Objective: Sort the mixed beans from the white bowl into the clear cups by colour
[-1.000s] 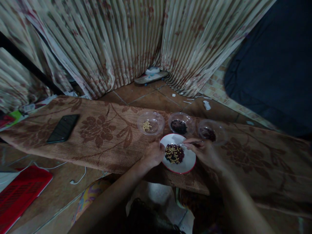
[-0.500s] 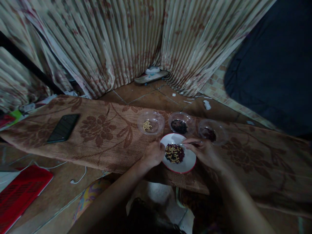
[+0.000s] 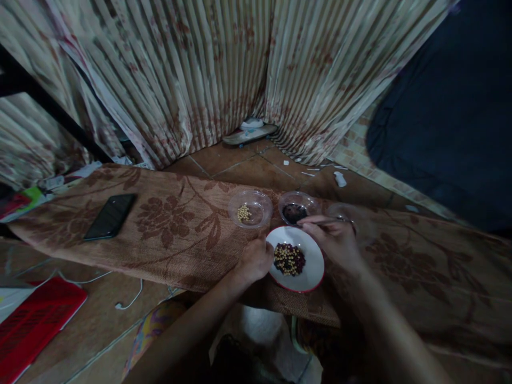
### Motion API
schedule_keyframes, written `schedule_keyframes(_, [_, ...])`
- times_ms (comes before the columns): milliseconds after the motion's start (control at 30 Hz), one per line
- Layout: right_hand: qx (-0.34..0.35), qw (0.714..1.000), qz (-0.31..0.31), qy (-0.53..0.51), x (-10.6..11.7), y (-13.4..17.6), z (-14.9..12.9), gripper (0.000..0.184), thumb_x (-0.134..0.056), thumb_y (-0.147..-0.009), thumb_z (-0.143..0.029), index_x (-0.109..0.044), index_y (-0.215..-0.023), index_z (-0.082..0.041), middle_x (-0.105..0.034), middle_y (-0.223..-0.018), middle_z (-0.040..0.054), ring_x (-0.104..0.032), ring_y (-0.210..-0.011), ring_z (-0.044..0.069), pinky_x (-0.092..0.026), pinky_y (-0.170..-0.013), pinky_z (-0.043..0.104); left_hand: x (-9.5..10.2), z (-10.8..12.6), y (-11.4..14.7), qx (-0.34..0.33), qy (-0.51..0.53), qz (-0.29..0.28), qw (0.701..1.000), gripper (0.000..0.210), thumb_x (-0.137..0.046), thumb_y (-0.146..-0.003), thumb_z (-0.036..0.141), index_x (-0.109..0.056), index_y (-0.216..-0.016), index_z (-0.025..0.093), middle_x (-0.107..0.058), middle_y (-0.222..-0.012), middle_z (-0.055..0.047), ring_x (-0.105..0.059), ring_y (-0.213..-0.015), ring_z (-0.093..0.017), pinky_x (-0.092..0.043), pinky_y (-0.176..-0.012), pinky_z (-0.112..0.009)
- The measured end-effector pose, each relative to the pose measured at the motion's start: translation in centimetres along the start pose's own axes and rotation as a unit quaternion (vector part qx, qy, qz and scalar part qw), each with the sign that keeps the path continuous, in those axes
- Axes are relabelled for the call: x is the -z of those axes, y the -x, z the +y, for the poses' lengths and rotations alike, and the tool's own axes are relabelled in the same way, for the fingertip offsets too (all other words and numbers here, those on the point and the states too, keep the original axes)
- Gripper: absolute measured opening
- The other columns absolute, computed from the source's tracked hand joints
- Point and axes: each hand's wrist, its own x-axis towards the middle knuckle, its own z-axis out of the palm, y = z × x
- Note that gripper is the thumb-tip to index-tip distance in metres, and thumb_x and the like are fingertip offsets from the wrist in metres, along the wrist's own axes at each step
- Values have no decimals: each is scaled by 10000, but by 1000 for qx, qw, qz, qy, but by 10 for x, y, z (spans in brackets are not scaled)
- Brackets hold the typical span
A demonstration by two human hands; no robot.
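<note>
My left hand (image 3: 256, 260) is closed on the left rim of a white plate (image 3: 314, 266) with a red edge. A mixed heap of beans (image 3: 288, 260), pale yellow and dark, lies on the plate. My right hand (image 3: 336, 240) pinches a thin metal utensil (image 3: 320, 221), too dim to tell its exact kind. Its tip is over the near edge of the middle clear plastic bowl (image 3: 310, 200), where black beans (image 3: 294, 212) lie. The left clear bowl (image 3: 262, 213) contains yellow beans (image 3: 244, 213). Partly behind my right hand is the right clear bowl (image 3: 352, 210).
A brown flowered cloth (image 3: 208, 256) covers the narrow table. On its left part lies a dark phone (image 3: 110, 216). Beyond the table are a skateboard (image 3: 250, 134), white scraps (image 3: 340, 178) and striped curtains (image 3: 216, 80). A red item (image 3: 48, 320) and a white cable (image 3: 134, 298) lie at lower left.
My right hand has lifted the utensil from the beans on the plate up to the middle bowl. My left hand still grips the plate rim. The whole view has shifted slightly.
</note>
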Motion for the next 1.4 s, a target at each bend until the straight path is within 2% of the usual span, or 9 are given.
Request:
schedule_keyframes(167, [76,997,8,-6,-35,-45,-28,185,-608,-782,-343,-719,-785,-196,-717,-850,49,-656,-787,180,-525,-711,299,1,1,0,10,-3,6,1000,329,-310,-871,221,-558,-1047,94,-670,-993,-156,-632,-940,-224,-457,-851,-306])
schedule_keyframes(267, [91,996,20,2,-41,-50,-31,173,-614,-776,-330,-719,-794,-194,-720,-861,44,-657,-812,182,-522,-741,308,0,0,-1,11,-5,3,1000,330,-319,-868,224,-559,-1053,93,-673,-983,-154,-636,-922,-218,-456,-848,-300])
schedule_keyframes(367, [82,996,42,17,-28,-30,-23,173,-626,-772,-328,-722,-818,-192,-720,-869,45,-657,-837,196,-513,-767,323,-3,-3,-2,3,2,5,1000,322,-322,-868,219,-562,-1048,103,-672,-1001,-142,-633,-930,-198,-448,-860,-277])
schedule_keyframes(500, [-49,996,73,3,2,14,-5,240,-641,-761,-372,-707,-867,-168,-722,-842,64,-666,-748,211,-527,-645,309,-5,-6,-3,-5,0,14,1000,338,-308,-877,228,-561,-1060,97,-668,-1011,-145,-627,-954,-207,-443,-876,-286])
schedule_keyframes(600, [-87,993,75,23,17,37,5,265,-641,-757,-404,-698,-853,-164,-723,-858,75,-669,-762,218,-532,-661,315,-4,-5,-3,6,-7,6,1000,347,-302,-883,218,-561,-1077,93,-668,-1018,-147,-627,-960,-207,-445,-878,-290])
schedule_keyframes(733, [-81,994,48,46,21,46,14,271,-627,-770,-420,-695,-859,-173,-718,-923,76,-664,-848,223,-529,-740,326,-2,-1,-4,15,-20,-2,1000,364,-300,-890,210,-555,-1113,77,-662,-1047,-158,-624,-975,-208,-443,-890,-296])
schedule_keyframes(867, [-80,995,17,58,19,46,20,275,-618,-778,-428,-702,-868,-182,-722,-911,67,-663,-845,226,-530,-728,326,-1,1,-4,9,-14,2,1000,367,-313,-888,195,-544,-1154,92,-649,-1101,-145,-606,-1024,-193,-428,-921,-284])
schedule_keyframes(1100, [-69,993,-23,89,20,47,23,273,-583,-812,-416,-701,-901,-187,-718,-934,55,-655,-872,221,-521,-725,306,-2,-1,-4,2,-28,-6,1000,361,-301,-892,208,-557,-1117,91,-668,-1032,-147,-631,-957,-209,-454,-889,-317])
schedule_keyframes(1400, [-60,985,-69,148,24,50,14,279,-533,-844,-418,-698,-894,-198,-713,-808,30,-652,-826,215,-512,-683,291,2,2,-2,11,-14,-13,1000,334,-307,-891,205,-552,-1100,117,-663,-1065,-127,-616,-992,-196,-448,-908,-313])
